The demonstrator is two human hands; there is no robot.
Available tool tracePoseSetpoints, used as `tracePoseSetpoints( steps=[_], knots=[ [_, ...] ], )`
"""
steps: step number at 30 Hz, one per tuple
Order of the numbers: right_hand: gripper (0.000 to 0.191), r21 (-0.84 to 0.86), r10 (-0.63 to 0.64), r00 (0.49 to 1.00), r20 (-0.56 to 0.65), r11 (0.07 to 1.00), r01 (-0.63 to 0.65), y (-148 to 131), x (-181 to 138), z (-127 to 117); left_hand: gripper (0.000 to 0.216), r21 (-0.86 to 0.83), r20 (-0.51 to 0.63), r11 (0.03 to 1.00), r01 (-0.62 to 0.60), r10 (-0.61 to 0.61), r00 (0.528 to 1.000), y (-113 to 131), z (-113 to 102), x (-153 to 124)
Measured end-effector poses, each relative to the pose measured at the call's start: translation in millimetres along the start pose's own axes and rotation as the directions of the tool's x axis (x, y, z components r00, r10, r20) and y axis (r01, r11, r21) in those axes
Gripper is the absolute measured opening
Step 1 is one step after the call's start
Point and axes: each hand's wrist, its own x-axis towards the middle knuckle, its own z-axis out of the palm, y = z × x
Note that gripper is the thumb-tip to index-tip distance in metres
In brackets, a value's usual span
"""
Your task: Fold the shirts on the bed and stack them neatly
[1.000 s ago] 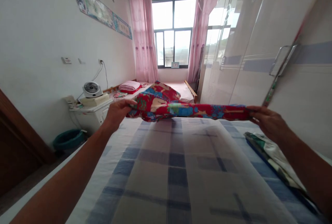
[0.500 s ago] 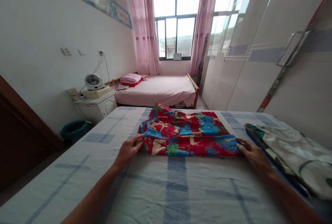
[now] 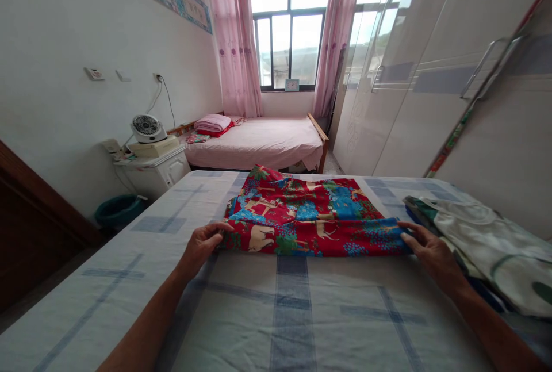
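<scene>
A red cloth [image 3: 308, 219] with a blue, green and tan animal print lies folded flat on the bed [image 3: 276, 309] with the white, blue-checked sheet. My left hand [image 3: 202, 244] pinches the cloth's near left corner, fingers curled on the fabric. My right hand [image 3: 429, 248] rests on the near right corner, fingers pressed on the cloth's edge. Both forearms reach in from the bottom of the view.
A folded white, green and navy cloth [image 3: 483, 245] lies on the bed's right side. A glossy wardrobe [image 3: 431, 84] lines the right wall. Beyond stand a pink bed [image 3: 263, 145], a white nightstand [image 3: 155, 173] with a fan [image 3: 145, 127], and a teal basin [image 3: 118, 211].
A second ago both hands held the red cloth up in the air. They brought it down onto the sheet, and it now lies flat with the hands at its near corners.
</scene>
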Motion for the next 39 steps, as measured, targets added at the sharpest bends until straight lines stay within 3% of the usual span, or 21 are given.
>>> tracePoseSetpoints(
  steps=[7,9,11,14,16,19,20,22,24,26,28,30,32,34,36,39],
  knots=[
    [0.051,-0.357,-0.051,0.999,0.016,0.933,0.053,10.9,-3.1,5.5,0.033,0.219,0.056,0.976,-0.014,0.002,0.998,-9.5,0.1,-1.7],
    [0.048,-0.459,-0.100,0.995,0.003,0.884,0.090,6.4,-4.4,4.2,0.031,0.395,0.058,0.918,-0.042,0.020,0.998,-9.4,0.5,-3.0],
    [0.048,-0.555,-0.220,0.975,-0.034,0.815,0.165,-6.0,-4.8,3.3,0.029,0.618,0.006,0.782,-0.081,0.098,0.995,-3.1,4.7,-4.5],
    [0.049,-0.579,-0.444,0.896,0.012,0.728,0.368,-41.9,-8.1,12.5,0.029,0.798,0.020,0.557,-0.229,0.355,0.935,14.7,23.6,-4.5],
    [0.048,-0.493,-0.547,0.827,0.130,0.688,0.532,-73.4,-16.0,30.0,0.030,0.776,0.186,0.466,-0.425,0.476,0.860,24.7,42.4,-2.6],
    [0.048,-0.336,-0.636,0.693,0.340,0.606,0.721,-113.1,-34.4,68.2,0.036,0.684,0.403,0.390,-0.617,0.503,0.764,23.0,66.7,0.4],
    [0.049,-0.292,-0.649,0.649,0.397,0.581,0.760,-120.2,-40.1,81.1,0.040,0.676,0.433,0.384,-0.629,0.484,0.761,17.2,70.9,0.9],
    [0.051,-0.238,-0.638,0.595,0.490,0.558,0.795,-121.9,-47.1,101.6,0.050,0.701,0.434,0.404,-0.587,0.411,0.801,0.6,72.2,0.4],
    [0.055,-0.270,-0.565,0.631,0.532,0.593,0.759,-108.2,-45.5,111.2,0.056,0.738,0.400,0.444,-0.508,0.319,0.859,-16.0,65.7,-2.1],
    [0.061,-0.374,-0.445,0.728,0.522,0.647,0.664,-85.9,-35.4,109.4,0.061,0.761,0.349,0.486,-0.431,0.254,0.902,-25.9,56.4,-5.5],
    [0.064,-0.484,-0.331,0.814,0.476,0.675,0.557,-65.1,-20.6,100.1,0.063,0.755,0.314,0.529,-0.387,0.226,0.922,-26.9,48.5,-6.5],
    [0.063,-0.541,-0.267,0.857,0.441,0.683,0.491,-55.2,-6.5,89.8,0.054,0.724,0.282,0.588,-0.360,0.225,0.933,-21.0,43.5,-2.1],
    [0.057,-0.524,-0.272,0.864,0.423,0.705,0.478,-61.5,1.9,84.5,0.042,0.700,0.192,0.642,-0.313,0.253,0.948,-12.5,40.8,8.9],
    [0.048,-0.418,-0.347,0.839,0.420,0.746,0.518,-82.2,2.9,88.8,0.034,0.700,0.066,0.668,-0.251,0.289,0.955,-5.5,40.2,24.4],
    [0.040,-0.283,-0.423,0.814,0.399,0.787,0.548,-109.4,-2.2,103.0,0.031,0.717,-0.029,0.669,-0.194,0.307,0.951,-2.6,41.9,40.0],
    [0.037,-0.201,-0.416,0.842,0.344,0.843,0.499,-144.4,-14.7,134.1,0.028,0.735,-0.084,0.663,-0.142,0.297,0.951,-6.6,48.4,55.3]
  ],
)
